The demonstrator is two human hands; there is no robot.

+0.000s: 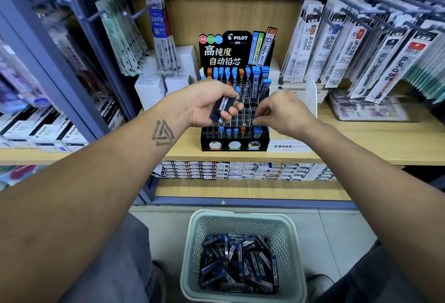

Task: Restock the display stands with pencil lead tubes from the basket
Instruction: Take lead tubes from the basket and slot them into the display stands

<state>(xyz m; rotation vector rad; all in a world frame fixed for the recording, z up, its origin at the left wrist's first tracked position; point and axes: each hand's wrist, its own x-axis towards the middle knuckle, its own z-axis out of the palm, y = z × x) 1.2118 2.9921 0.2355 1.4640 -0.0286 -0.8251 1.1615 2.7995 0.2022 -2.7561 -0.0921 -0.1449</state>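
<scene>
A pale green perforated plastic basket (243, 228) sits on the floor between the person's knees, its bottom covered by a loose heap of pencil lead tubes (237, 264), mostly dark with blue caps. Above it, on a wooden shelf (361, 134), stands a black Pilot display stand (237, 100) with stepped rows of clear compartments. The back row is nearly full of upright tubes with blue and orange caps; the front row holds a few, and the middle rows look mostly bare.

Both forearms reach forward to the stand. The left hand (212, 103) is raised in front of the stand's left side, palm turned inward, its fingers curled around a small bundle of dark lead tubes (225, 106) whose blue caps point up and to the right. The right hand (281, 112) hovers at the stand's right side, fingers bent downward, pinching a blue-capped tube (257, 121) at its fingertips just above the middle compartments; most of that tube is hidden by the fingers.

Hanging packs of pen refills (356, 45) flank the stand on pegs, and boxed stock (240, 170) lines the shelf below.
</scene>
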